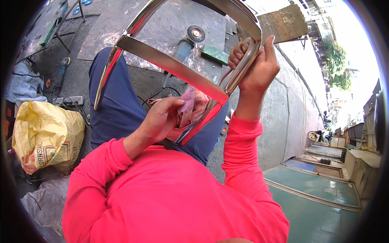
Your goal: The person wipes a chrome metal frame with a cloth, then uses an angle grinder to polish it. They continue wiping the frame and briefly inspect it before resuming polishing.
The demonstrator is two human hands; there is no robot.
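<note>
A shiny polished metal frame [172, 67] of bent bars and flat cross strips hangs tilted over my lap. My right hand [260, 69] is closed round its right side bar, with the fingers curled on the inner side and the thumb up outside. My left hand [159, 120] pinches a pink cloth [187, 107] between thumb and fingers, beside the frame's lower right leg. More of the crumpled cloth lies over my lap; whether it touches the metal I cannot tell. Red from my sleeves reflects in the bars.
Ahead on a worn board lie a blue angle grinder [183, 49] with a flap-like wheel [195, 33] and a green block [214, 54]. At left are a yellow sack [48, 135], a power strip [68, 101] and another grinder [63, 71]. A cardboard piece [283, 24] stands at far right.
</note>
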